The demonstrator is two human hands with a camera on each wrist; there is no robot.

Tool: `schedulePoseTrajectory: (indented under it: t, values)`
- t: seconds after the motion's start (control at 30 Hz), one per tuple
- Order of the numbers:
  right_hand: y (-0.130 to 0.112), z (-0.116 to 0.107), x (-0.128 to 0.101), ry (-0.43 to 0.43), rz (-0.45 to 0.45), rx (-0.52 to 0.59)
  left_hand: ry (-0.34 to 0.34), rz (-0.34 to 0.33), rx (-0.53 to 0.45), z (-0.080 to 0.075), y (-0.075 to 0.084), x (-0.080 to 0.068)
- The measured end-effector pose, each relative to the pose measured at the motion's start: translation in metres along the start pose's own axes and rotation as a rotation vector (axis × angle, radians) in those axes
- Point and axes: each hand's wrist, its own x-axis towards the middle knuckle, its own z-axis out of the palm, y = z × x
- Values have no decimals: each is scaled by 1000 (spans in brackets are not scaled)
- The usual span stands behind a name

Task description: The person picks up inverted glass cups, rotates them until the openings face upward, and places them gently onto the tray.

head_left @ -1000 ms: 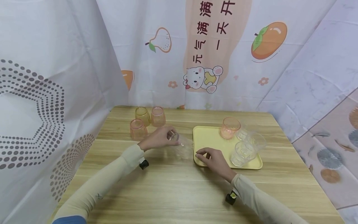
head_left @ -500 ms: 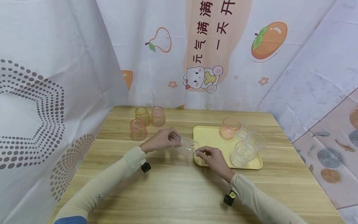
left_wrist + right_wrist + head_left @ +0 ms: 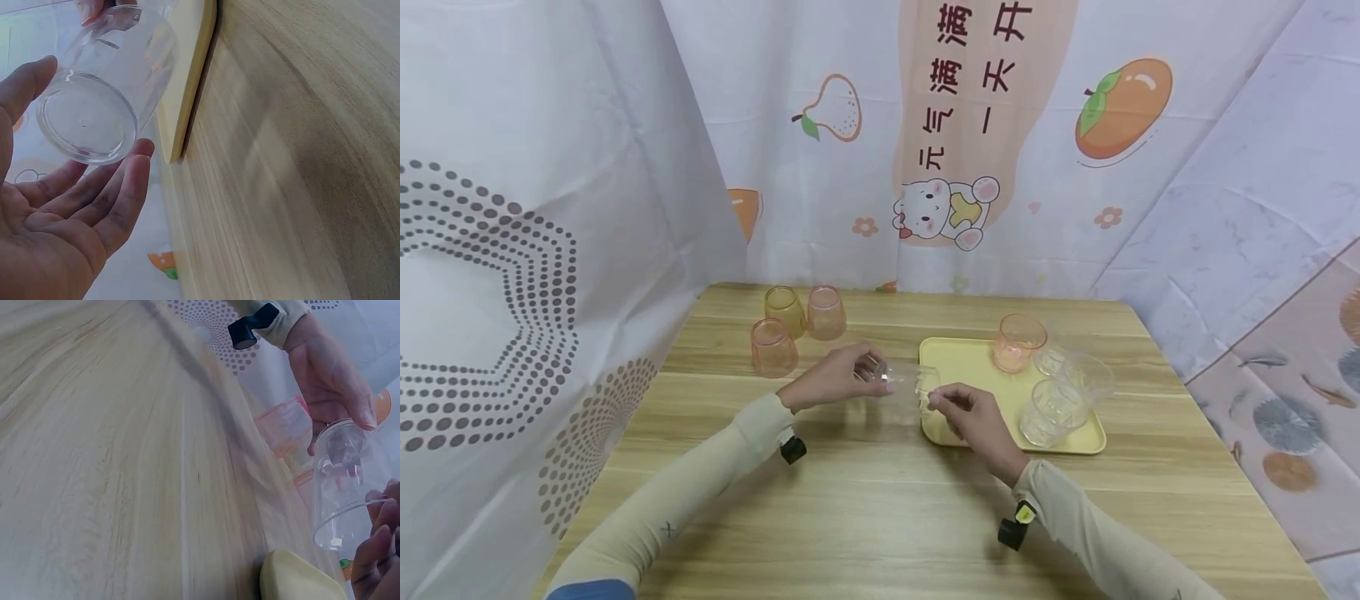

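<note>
- Two hands are engaged on one clear cup (image 3: pixel 901 382), held above the table (image 3: pixel 865 517) at the tray's (image 3: pixel 958 357) near-left edge.
- Cup axis is laid roughly level, left to right: base at the left hand (image 3: pixel 831 377), rim at the right hand (image 3: pixel 973 417).
- Base is cradled by left fingertips; rim is pinched by the right.
- Cup is noted transparent, empty, undamaged.

Three upturned orange plastic cups (image 3: pixel 797 327) stand at the back left of the wooden desk (image 3: pixel 865 517); the yellow rectangular tray (image 3: pixel 958 362), right of centre, carries several cups (image 3: pixel 1052 392).
</note>
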Motion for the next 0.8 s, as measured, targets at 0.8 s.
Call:
schedulePoseTrajectory:
  t: [0.8]
  values:
    - [-29,-27,3,112,-426,-446,-13,42,115,28,-13,5]
